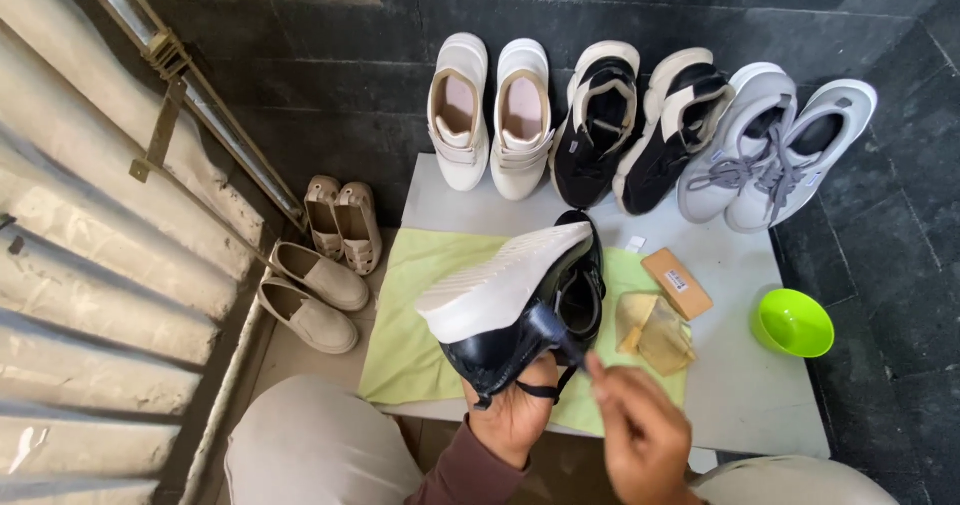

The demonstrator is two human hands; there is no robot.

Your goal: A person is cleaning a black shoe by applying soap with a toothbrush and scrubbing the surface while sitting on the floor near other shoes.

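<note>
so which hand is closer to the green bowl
Right. The right hand is raised just right of the black shoe, on the side of the green bowl. The left hand grips the shoe from below, farther left.

Dark stone-tile floor (890, 265) – low grey table (760, 385) – corrugated shutter (90, 265) at left, daylight.

The left hand (515, 415) sits at about 6 o'clock, palm up and fingers curled closed in a grip, its dark maroon-sleeved forearm running down toward 7 o'clock. The right hand (640, 433), just beside it toward 5 o'clock, is blurred, its fingertips (594, 367) pinched together and pointing toward 11 o'clock.
</note>
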